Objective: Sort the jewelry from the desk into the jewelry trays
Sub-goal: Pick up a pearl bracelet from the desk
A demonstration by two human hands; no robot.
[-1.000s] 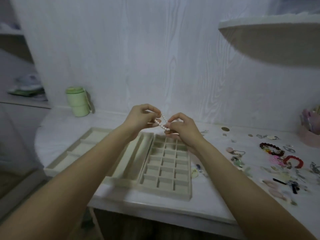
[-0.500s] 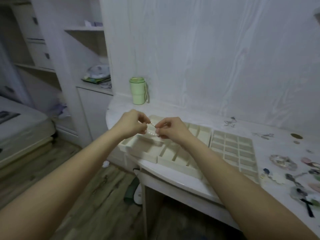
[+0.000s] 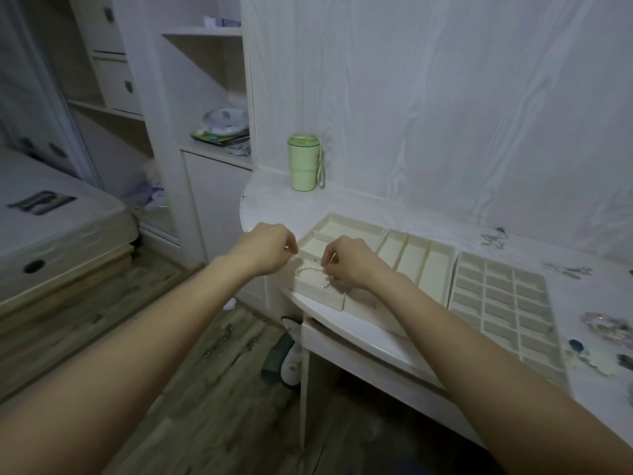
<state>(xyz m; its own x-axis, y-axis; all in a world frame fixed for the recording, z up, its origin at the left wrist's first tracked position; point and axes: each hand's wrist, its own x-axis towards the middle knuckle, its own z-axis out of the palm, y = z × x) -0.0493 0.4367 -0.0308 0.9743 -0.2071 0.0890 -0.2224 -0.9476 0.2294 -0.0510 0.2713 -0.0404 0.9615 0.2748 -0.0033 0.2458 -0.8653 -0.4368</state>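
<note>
Both hands have come down since a moment ago, from up in the air to the near corner of the left tray [image 3: 337, 231], and the pearl bracelet [image 3: 310, 269] has come down with them. The left hand [image 3: 265, 248] and the right hand [image 3: 354, 260] both have their fingers curled, each pinching one end of the bracelet. The pearls hang low over the nearest box of the tray, maybe touching it. I think the step is laying the bracelet in. Next the fingers must let go gently so it drops inside, then go back for more jewelry [image 3: 606, 325] on the desk [image 3: 342, 323].
</note>
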